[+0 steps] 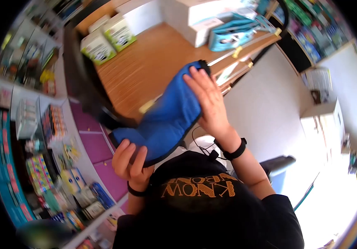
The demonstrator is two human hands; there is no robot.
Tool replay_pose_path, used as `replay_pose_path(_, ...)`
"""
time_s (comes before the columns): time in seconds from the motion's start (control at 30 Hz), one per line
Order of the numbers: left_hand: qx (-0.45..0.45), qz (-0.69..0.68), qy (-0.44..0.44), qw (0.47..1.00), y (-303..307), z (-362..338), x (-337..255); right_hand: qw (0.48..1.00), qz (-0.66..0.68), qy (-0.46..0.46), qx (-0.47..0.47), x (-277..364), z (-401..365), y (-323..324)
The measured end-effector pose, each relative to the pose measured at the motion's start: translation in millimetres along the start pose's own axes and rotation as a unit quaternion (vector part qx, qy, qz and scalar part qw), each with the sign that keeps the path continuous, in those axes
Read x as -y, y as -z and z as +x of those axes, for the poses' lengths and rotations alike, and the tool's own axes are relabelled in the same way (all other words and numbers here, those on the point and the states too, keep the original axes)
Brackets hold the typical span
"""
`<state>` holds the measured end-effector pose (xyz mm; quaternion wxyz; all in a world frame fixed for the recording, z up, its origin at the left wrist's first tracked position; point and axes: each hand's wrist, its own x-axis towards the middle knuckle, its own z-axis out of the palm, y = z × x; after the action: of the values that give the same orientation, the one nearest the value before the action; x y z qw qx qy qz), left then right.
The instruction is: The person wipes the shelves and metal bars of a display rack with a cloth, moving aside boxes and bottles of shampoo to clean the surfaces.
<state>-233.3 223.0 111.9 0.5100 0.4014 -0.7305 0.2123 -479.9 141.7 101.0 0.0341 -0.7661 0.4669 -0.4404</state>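
A blue fabric piece with black edging (168, 114) is held up in front of my chest, slanting from lower left to upper right. It is soft and creased, bent near its lower end; its exact kind I cannot make out. My left hand (130, 164) grips the lower left end, fingertips over the front edge. At the upper right end, my right hand (208, 99) lies along the fabric with its fingers extended over it and the thumb hidden. Both hands touch the piece, which is slightly blurred by motion.
Beyond the fabric is a brown wooden desk (139, 66) with green-and-white boxes (119, 33) and a teal bag (232, 33). A dark curved bar (85, 79) crosses on the left. Stocked shelves (58, 166) line the left side. A dark armrest (277, 164) is at right.
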Motion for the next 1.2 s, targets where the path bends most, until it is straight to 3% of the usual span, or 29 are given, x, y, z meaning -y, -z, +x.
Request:
replay_pose_path(0.2,0.017,-0.050,-0.011,0.999,-31.3,-1.0,4.0,0.998,-0.006,-0.061,0.034,20.0,-15.4,7.9)
replay_pose_path(0.47,-0.013,-0.023,-0.054,0.998,-49.4,9.9,7.0,0.995,-0.047,-0.035,0.081,15.2,-32.1,7.4)
replay_pose_path(0.7,0.035,-0.050,-0.054,0.997,-66.2,13.3,1.7,0.997,-0.035,-0.026,0.058,-7.5,-22.8,18.0)
replay_pose_path(0.97,0.059,0.001,-0.070,0.996,-51.7,13.4,-1.0,0.978,-0.183,-0.101,-0.025,-56.6,-4.1,37.3)
replay_pose_path(1.2,0.091,0.017,-0.019,0.996,-30.2,0.3,7.8,0.987,-0.115,-0.095,0.056,4.7,3.2,36.0)
